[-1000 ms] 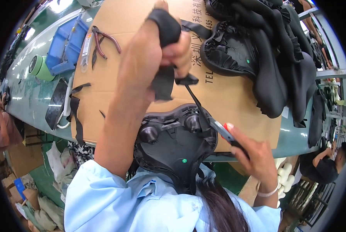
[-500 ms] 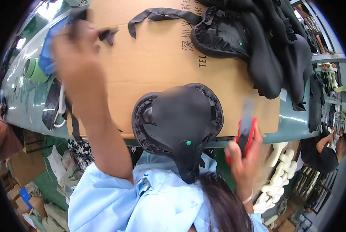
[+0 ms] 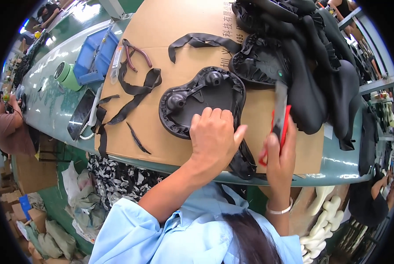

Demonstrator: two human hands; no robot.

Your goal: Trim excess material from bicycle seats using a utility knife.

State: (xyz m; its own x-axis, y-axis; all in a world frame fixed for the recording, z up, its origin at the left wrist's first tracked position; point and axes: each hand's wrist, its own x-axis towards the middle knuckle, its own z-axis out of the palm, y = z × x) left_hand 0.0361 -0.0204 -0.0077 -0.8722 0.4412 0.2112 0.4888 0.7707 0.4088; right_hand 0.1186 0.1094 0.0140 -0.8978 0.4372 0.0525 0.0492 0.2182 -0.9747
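On the cardboard, beneath your left hand, lies an upturned black saddle; those fingertips are hidden, so their grip cannot be told; your right hand wraps a red-handled knife; the saddle looks light and stiff, best held by its rim

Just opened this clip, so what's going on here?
A person's left hand is on a black saddle lying underside up on cardboard; its fingertips are hidden. The right hand grips a red-handled knife, blade pointing away from the person and apart from that saddle. Loose black strips and pliers lie to the left; more black saddles are heaped at upper right.
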